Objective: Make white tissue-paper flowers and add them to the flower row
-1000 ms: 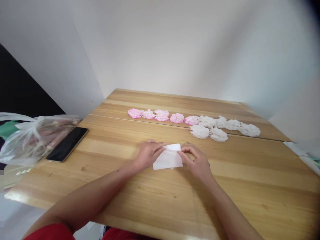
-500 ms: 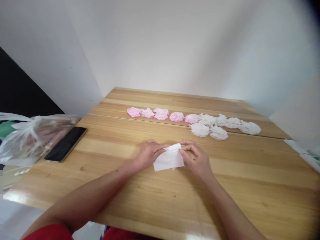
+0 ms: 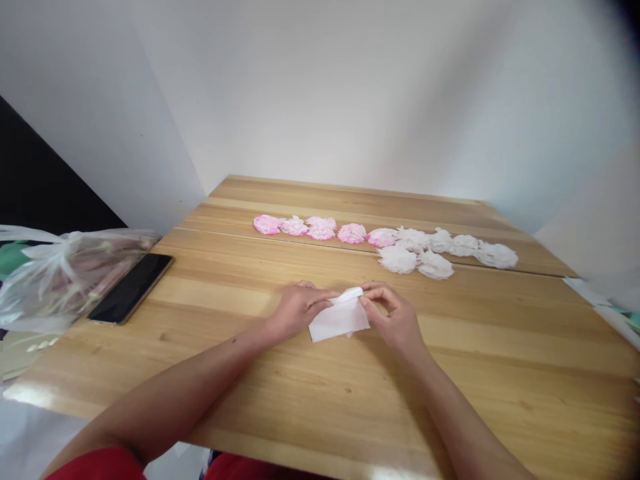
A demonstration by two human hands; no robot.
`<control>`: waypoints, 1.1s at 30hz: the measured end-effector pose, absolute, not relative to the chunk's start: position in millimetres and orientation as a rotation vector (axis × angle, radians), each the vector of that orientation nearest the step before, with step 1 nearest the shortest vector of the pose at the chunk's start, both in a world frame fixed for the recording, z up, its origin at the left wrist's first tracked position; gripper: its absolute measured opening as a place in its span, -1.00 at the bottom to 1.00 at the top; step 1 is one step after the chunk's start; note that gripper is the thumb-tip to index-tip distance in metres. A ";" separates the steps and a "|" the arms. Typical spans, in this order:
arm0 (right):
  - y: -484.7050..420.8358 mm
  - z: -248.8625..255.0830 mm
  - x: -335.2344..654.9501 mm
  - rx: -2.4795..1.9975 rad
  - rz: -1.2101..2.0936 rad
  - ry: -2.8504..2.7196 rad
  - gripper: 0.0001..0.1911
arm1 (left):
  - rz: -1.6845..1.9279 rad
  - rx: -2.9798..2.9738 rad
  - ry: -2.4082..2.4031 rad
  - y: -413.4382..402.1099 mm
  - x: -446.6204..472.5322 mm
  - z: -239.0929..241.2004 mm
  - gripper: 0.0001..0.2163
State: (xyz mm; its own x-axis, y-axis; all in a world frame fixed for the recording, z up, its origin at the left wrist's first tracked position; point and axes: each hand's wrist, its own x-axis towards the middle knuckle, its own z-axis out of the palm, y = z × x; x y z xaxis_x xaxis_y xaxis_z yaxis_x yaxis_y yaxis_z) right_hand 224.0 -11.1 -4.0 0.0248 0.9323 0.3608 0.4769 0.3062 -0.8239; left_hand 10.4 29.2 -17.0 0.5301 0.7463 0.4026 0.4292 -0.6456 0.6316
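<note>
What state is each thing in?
Sheet: upper edge folded, lower part spread
Left hand: pinching its upper left
Right hand: pinching its upper right
Pink flowers: ruffled open, lined up
White flowers: ruffled open, clustered
Phone: lying flat, screen dark
Bag: filled, top gathered, apparently knotted

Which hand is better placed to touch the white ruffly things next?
Probably the right hand: it sits nearer the white ruffled pieces, while the left hand is farther off. Both hold the white sheet, though.
</note>
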 end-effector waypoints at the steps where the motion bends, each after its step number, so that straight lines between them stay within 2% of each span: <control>1: -10.8 -3.8 224.2 -1.316 0.602 -1.604 -0.86 | 0.924 2.304 0.951 29.0 10.3 -16.6 -0.75; 6: -10.7 -4.3 225.8 -1.339 0.697 -1.550 -0.84 | 0.924 2.259 0.947 28.3 9.6 -14.2 -0.74; 9: -12.1 -3.5 226.9 -1.312 0.710 -1.576 -0.56 | 0.939 2.253 0.956 28.1 9.4 -13.7 -0.73; 11: -12.6 -2.5 228.1 -1.287 0.640 -1.693 -0.45 | 0.947 2.254 0.954 28.1 9.4 -13.9 -0.73; 19: -8.0 -3.2 232.5 -1.221 0.289 -2.024 -0.72 | 0.919 2.284 0.949 28.3 10.5 -16.0 -0.75; 33: -9.4 1.4 228.5 -1.252 0.307 -1.982 -0.81 | 0.866 2.399 0.979 27.3 10.1 -12.5 -0.75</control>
